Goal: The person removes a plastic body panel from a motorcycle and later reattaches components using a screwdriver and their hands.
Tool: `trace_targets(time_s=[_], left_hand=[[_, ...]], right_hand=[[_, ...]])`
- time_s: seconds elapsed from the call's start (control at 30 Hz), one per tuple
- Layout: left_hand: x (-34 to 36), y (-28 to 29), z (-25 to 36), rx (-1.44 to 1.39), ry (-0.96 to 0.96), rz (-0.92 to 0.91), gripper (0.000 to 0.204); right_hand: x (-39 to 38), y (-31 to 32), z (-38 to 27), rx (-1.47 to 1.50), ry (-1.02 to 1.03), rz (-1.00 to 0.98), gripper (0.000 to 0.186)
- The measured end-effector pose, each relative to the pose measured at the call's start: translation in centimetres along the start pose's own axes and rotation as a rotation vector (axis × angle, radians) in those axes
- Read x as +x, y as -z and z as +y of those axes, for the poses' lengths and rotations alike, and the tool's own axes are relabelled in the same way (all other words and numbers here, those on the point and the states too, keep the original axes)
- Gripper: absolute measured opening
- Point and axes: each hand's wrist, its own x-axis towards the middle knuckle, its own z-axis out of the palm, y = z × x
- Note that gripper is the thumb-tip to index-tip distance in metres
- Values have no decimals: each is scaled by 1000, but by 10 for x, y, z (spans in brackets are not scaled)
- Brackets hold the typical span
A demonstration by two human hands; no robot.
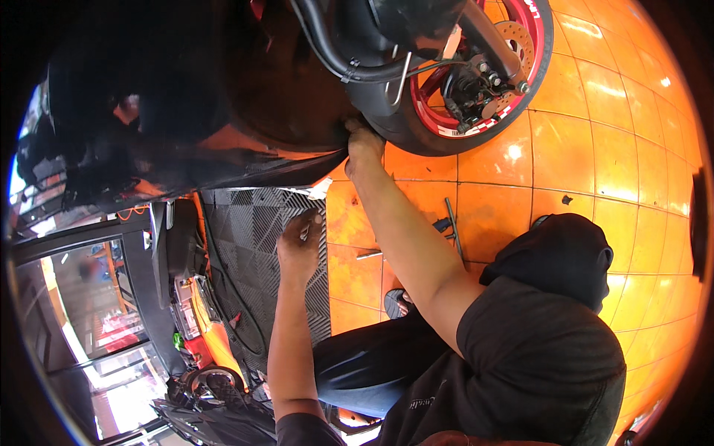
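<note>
My right hand [364, 149] reaches up to the lower edge of a motorcycle's dark glossy fairing [290, 97], close beside the front tyre [398, 123]. Its fingers are bent and partly lost in shadow at the panel's end; what they grip there is hidden. Lower and to the left, my left hand [301, 236] hangs in the air over a grey mat, fingers curled in. A small light glint shows between them, too small to name. The front wheel has a red rim [428, 111], a brake disc and a dark caliper [474, 93].
A T-shaped metal tool [452, 227] lies on the orange tiles [494, 171] beyond my right forearm. The grey ribbed mat [238, 230] carries a dark hose [223, 286]. Another motorcycle [216, 379] and a glass door [82, 297] stand at left. My bent knee [550, 256] rises at right.
</note>
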Motion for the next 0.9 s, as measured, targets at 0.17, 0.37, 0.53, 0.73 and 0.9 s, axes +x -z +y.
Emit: trace_targets(time_s=[0.17, 0.37, 0.53, 0.73, 0.9], left_hand=[[7, -4, 12, 54, 62, -14, 29], [18, -10, 8, 34, -38, -15, 28], [18, -8, 7, 41, -21, -37, 28], [15, -2, -9, -40, 80, -75, 29], [8, 11, 2, 74, 89, -80, 34]], right_hand=[[5, 7, 6, -185, 57, 92, 49], [-1, 15, 10, -171, 219, 3, 56], [-2, 6, 0, -106, 43, 47, 59], [-4, 5, 6, -158, 237, 30, 36], [15, 26, 20, -129, 335, -153, 40]])
